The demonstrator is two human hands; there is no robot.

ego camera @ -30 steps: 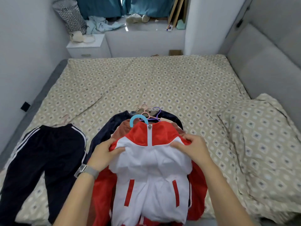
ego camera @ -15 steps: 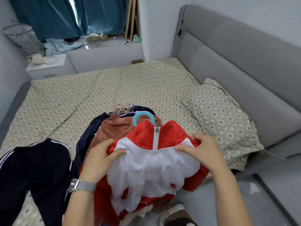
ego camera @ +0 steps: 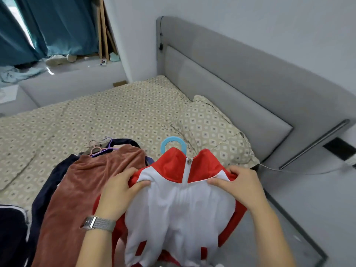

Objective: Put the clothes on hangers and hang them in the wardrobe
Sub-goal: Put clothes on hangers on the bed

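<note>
Both hands are closed on the red and white jacket (ego camera: 181, 205), the left hand (ego camera: 120, 191) pinching one shoulder and the right hand (ego camera: 239, 186) pinching the other, so it hangs between them clear of the bed, in front of the person. Its long axis runs from the collar, away from the body, down toward the person's feet, and the blue hanger hook (ego camera: 173, 143) sticks up out of the collar, pointing away. Neither hand is nearer the hook; one would have to let go of a shoulder to reach it. Just to the left, a rust-brown garment (ego camera: 77, 193) lies over dark clothes on the patterned bed (ego camera: 115, 112), with more hangers (ego camera: 100, 147) at its top. Beyond are a pillow (ego camera: 212, 132), the grey headboard (ego camera: 231, 78) and teal curtains (ego camera: 57, 26). No wardrobe is in sight.
</note>
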